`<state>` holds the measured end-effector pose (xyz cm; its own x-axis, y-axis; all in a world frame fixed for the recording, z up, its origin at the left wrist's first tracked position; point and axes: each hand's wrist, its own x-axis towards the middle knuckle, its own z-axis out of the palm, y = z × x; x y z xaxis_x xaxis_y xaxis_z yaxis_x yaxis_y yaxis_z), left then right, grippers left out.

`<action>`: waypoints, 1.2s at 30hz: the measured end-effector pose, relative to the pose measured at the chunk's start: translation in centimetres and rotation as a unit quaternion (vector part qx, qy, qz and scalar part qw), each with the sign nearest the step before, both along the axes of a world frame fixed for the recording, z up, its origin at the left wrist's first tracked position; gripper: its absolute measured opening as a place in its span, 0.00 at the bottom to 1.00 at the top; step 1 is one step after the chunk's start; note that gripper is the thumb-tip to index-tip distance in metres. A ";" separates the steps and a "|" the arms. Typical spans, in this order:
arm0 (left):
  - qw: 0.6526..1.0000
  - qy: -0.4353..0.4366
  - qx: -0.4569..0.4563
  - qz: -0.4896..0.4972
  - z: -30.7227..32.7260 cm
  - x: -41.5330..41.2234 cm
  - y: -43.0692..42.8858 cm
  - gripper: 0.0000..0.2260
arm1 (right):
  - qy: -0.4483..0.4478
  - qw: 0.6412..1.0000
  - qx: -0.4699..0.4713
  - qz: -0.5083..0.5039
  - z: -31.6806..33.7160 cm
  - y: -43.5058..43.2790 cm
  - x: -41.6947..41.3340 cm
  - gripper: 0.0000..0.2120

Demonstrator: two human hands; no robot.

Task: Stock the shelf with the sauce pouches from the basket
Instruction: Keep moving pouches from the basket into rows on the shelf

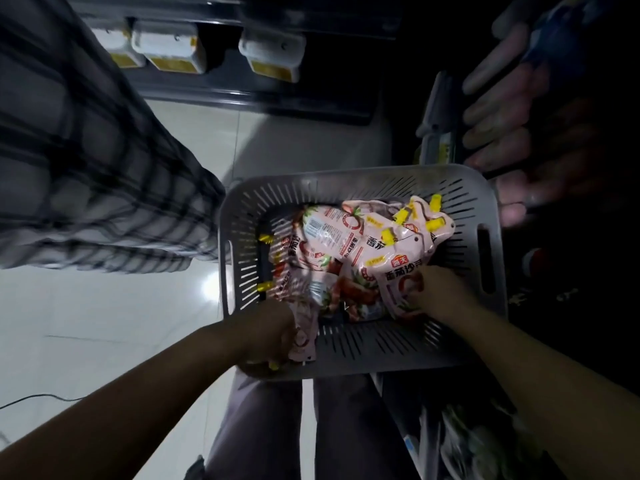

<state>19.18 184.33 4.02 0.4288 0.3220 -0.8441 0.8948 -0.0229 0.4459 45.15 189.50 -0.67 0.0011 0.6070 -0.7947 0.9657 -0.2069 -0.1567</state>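
While the left hand (275, 336) grips one pouch (305, 341) at the basket's (381, 349) near-left corner, the right hand (440, 292) curls round a second pouch (401, 273) inside it, other pouches (332, 237) piled mid-basket.

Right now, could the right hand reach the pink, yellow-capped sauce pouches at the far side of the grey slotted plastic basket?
Probably yes: the right hand is inside the basket, and those pouches lie uncovered on top.

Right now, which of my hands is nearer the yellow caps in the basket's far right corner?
Right. Right hand holds a pouch short of the yellow caps; left hand grips another pouch at the basket's near-left corner.
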 end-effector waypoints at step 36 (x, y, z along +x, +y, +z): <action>0.728 0.108 -0.031 0.676 -12.3 1.9 1.1 0.22 | 0.132 0.984 0.007 -0.119 -4.3 -0.1 2.4 0.23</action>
